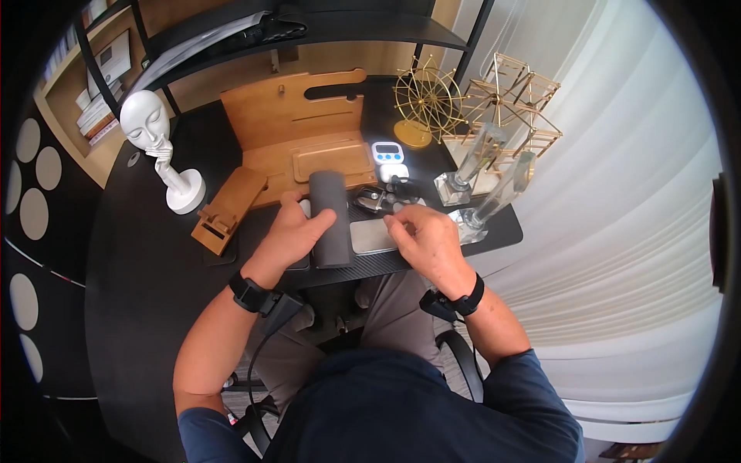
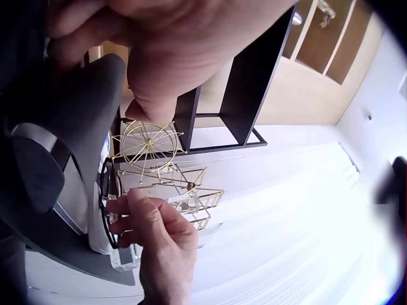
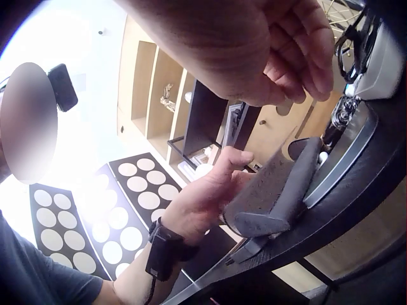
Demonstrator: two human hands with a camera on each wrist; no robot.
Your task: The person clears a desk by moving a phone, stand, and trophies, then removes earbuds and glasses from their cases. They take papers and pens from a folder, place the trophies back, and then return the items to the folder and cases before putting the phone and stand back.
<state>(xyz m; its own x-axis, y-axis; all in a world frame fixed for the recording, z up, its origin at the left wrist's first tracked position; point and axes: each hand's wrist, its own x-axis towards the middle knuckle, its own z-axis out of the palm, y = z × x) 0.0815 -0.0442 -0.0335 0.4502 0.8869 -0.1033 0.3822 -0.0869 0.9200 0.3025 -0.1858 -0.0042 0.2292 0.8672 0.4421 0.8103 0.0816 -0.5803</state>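
My left hand grips a long dark grey case, shaped like an eyeglass case, with the thumb over its left side. The case stands close over the desk's front part; in the right wrist view its near end faces the camera. My right hand hovers at the right end of a flat silver rectangular slab, its fingers loosely curled. From the left wrist view the right hand's fingertips are right by a thin black loop. Nothing shows between them.
Behind are a wooden organizer, a white timer and a tangle of dark small items. A wooden phone stand and white statue stand left. A gold wheel ornament and clear trophies stand right.
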